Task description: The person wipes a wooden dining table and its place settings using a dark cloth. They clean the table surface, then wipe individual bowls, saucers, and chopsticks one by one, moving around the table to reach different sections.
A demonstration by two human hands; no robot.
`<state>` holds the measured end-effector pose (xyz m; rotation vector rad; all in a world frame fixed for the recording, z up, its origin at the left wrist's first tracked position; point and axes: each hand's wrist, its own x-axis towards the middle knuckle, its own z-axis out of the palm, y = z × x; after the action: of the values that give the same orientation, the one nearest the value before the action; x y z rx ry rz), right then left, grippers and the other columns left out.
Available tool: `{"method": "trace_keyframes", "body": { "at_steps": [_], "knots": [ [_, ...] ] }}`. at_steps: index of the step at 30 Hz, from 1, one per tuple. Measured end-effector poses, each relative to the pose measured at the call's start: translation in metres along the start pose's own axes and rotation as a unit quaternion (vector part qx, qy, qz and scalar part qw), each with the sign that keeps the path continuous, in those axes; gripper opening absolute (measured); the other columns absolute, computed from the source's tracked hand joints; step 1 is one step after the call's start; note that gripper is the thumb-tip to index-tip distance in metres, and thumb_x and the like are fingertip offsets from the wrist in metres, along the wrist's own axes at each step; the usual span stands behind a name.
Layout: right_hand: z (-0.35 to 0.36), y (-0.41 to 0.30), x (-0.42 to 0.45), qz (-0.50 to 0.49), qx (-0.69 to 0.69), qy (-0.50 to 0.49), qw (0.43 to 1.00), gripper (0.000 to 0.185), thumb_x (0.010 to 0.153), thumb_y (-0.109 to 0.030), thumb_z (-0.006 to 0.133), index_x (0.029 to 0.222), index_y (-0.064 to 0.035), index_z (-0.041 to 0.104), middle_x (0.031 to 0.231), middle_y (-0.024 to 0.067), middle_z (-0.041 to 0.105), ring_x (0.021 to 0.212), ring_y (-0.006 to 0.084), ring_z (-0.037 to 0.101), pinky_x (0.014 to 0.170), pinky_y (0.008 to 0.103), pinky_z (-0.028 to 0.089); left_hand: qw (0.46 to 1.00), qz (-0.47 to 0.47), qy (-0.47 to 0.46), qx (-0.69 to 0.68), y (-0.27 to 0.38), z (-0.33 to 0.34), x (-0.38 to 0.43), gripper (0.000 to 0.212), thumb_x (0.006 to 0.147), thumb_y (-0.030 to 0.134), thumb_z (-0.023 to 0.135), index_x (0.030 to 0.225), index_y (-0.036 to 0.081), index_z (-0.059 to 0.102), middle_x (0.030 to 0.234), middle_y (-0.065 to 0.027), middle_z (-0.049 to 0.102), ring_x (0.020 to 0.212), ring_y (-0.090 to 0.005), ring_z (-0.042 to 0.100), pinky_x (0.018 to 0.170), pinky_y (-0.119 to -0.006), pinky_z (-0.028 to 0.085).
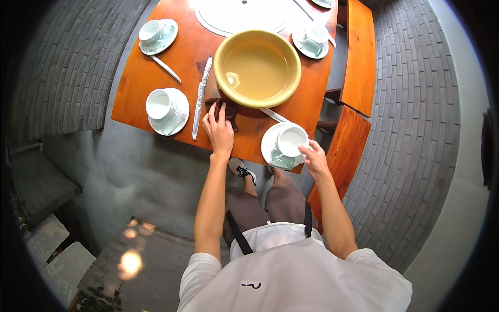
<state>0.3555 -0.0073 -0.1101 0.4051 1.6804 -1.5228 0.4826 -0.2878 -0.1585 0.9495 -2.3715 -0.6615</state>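
On the wooden table (249,138), my left hand (218,128) has its fingers on a bunched dark brown cloth (230,113), which lies by the near left side of a yellow basin (294,84). The basin holds a clear liquid. My right hand (315,158) grips the rim of a small white bowl (292,141) between thumb and fingers. That bowl tilts over a white plate (268,142) at the near right corner, where a piece of clear glassware (281,160) also lies. A wrapped chopstick packet (273,115) runs from beneath the basin toward this plate.
Another place setting, a plate with a bowl (159,103), stands at the near left beside a long wrapped packet (200,101). More settings sit farther back, around a white round panel (241,17). Wooden benches (349,136) line the right side, before a grey brick wall (413,128).
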Motion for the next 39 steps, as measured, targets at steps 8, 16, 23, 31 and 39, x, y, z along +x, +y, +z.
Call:
{"method": "trace_keyframes", "body": {
  "at_steps": [8,16,23,31,39],
  "knots": [
    [-0.071,-0.009,-0.021,-0.004,0.128,-0.022,0.992,0.034,0.085,-0.011,0.073,0.113,-0.0048,0.054,0.085,-0.0019,0.060,0.062,0.0004,0.049,0.047,0.0155,0.037,1.000,-0.010,-0.021,0.013,0.036,0.030,-0.026,0.047,0.078,-0.004,0.058,0.125,0.004,0.058,0.139,-0.0157,0.042,0.111,-0.0378,0.041,0.099,-0.045,0.039],
    [-0.096,-0.019,-0.023,-0.012,0.140,-0.040,0.989,0.036,0.087,-0.014,0.071,0.117,-0.0038,0.053,0.095,0.0009,0.062,0.075,0.0047,0.058,0.049,0.0156,0.041,0.994,0.047,-0.101,-0.013,0.080,0.035,-0.060,0.052,0.076,-0.005,0.059,0.127,0.005,0.055,0.138,-0.0166,0.043,0.106,-0.0368,0.042,0.096,-0.043,0.041],
    [-0.076,-0.018,-0.026,-0.013,0.143,-0.041,0.989,0.039,0.085,-0.015,0.073,0.118,-0.0056,0.053,0.096,0.0019,0.062,0.076,0.0078,0.058,0.050,0.0180,0.041,0.970,0.096,-0.193,-0.113,0.101,0.025,-0.124,0.054,0.072,-0.009,0.057,0.125,0.004,0.057,0.139,-0.0136,0.044,0.106,-0.0361,0.044,0.096,-0.042,0.042],
    [0.017,0.001,-0.009,-0.013,0.133,-0.009,0.991,0.036,0.080,-0.013,0.077,0.111,-0.0096,0.059,0.089,-0.0029,0.059,0.058,0.0034,0.041,0.047,0.0164,0.033,0.955,-0.173,-0.108,-0.214,0.038,-0.064,-0.181,0.039,0.088,-0.001,0.050,0.125,0.007,0.058,0.127,-0.0141,0.056,0.113,-0.0291,0.054,0.099,-0.037,0.043],
    [0.072,0.031,0.014,-0.001,0.141,-0.014,0.990,0.052,0.077,-0.011,0.081,0.119,-0.0036,0.051,0.109,0.0095,0.064,0.098,0.0187,0.064,0.077,0.0342,0.057,0.828,-0.407,-0.002,-0.386,-0.022,-0.123,-0.209,0.038,0.094,0.000,0.050,0.132,0.004,0.051,0.128,-0.0108,0.056,0.115,-0.0204,0.055,0.098,-0.032,0.044]
  ]
}}
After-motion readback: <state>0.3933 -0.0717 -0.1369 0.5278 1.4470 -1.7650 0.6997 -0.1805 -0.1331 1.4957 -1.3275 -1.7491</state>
